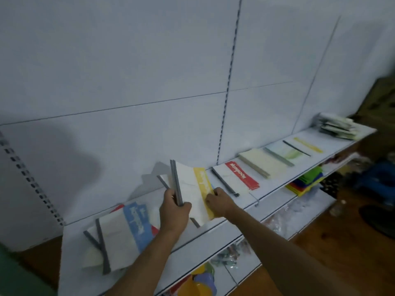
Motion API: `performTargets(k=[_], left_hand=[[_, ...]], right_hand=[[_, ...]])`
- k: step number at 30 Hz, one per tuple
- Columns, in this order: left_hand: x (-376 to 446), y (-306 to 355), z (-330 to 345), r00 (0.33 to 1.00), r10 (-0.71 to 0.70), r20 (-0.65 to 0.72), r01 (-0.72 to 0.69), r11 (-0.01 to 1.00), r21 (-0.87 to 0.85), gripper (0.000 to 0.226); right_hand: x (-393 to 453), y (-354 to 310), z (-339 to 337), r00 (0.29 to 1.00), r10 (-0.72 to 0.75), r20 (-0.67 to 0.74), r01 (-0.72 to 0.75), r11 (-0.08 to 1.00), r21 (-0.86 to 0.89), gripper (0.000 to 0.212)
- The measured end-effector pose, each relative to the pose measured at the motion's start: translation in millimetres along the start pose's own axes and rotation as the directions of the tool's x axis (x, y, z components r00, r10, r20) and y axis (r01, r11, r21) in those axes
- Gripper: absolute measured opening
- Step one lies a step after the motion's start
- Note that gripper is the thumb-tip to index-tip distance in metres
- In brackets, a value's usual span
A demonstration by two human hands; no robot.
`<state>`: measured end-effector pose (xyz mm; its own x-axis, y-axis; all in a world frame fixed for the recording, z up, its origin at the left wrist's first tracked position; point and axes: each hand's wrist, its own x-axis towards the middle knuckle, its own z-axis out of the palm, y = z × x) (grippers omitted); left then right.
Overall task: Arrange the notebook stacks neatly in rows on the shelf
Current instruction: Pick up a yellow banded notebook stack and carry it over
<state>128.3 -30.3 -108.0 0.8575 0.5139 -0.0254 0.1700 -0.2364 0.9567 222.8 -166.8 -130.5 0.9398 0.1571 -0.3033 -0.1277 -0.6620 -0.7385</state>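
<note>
A tilted stack of notebooks with a yellow band (193, 189) is lifted off the white shelf (213, 238) at its centre. My left hand (173, 212) grips the stack's grey spine edge. My right hand (218, 200) pinches its yellow side. To the left lies a messy pile with a blue-banded notebook (119, 236) on top. To the right lie a red-banded notebook (235, 178), a cream stack (261, 162), a green-tinted notebook (284, 153) and another yellow-banded notebook (307, 144).
A loose heap of notebooks (337, 124) sits at the shelf's far right end. Lower shelves hold coloured folders (303, 182), plastic bags and coloured cups (201, 280). A white back panel rises behind the shelf. A wooden floor lies to the right.
</note>
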Motion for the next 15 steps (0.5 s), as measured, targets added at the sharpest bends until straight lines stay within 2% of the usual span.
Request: performTargets(k=[3, 7, 11, 15], left_hand=[[-8, 21, 61, 0.975, 0.088, 0.203, -0.070, 0.993, -0.097, 0.036], [-35, 42, 152, 0.890, 0.170, 0.422, -0.136, 0.985, -0.109, 0.044], [-61, 64, 241, 0.784, 0.180, 0.594, -0.150, 0.984, -0.100, 0.058], [-86, 92, 335, 0.710, 0.170, 0.684, -0.149, 0.985, -0.090, 0.055]], right_hand=[[-10, 49, -60, 0.987, 0.047, -0.157, -0.043, 0.999, 0.023, 0.026], [-27, 122, -138, 0.946, 0.187, -0.264, -0.106, 0.950, 0.294, 0.029], [-39, 196, -213, 0.923, 0.218, -0.318, -0.120, 0.946, 0.302, 0.039], [-50, 264, -285, 0.877, 0.267, -0.400, -0.081, 0.902, 0.424, 0.034]])
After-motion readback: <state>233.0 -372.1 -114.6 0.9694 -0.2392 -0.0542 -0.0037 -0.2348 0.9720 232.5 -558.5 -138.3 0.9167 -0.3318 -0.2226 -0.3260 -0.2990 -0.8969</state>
